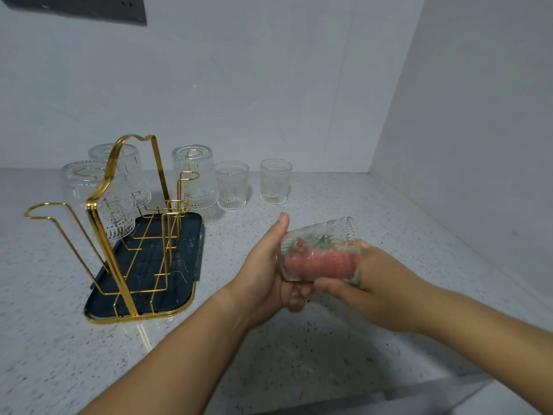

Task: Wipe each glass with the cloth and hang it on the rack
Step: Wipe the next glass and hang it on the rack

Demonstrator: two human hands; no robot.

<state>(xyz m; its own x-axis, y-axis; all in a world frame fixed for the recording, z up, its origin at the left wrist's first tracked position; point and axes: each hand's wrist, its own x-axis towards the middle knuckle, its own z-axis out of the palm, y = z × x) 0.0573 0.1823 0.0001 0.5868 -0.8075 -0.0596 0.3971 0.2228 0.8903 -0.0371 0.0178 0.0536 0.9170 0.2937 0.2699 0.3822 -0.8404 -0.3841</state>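
Note:
My left hand grips a ribbed clear glass by its base, lying sideways above the counter. A pink and green cloth is stuffed inside it, pushed in by my right hand, whose fingers are in the glass's mouth. The gold wire rack stands on a dark tray at the left. Three glasses hang upside down on its pegs: one at the front left, one behind it and one at the right. Two upright glasses stand by the back wall.
The speckled white counter runs to a wall at the back and another on the right. A dark socket plate is on the wall at the top left. The counter's front edge shows at the bottom right.

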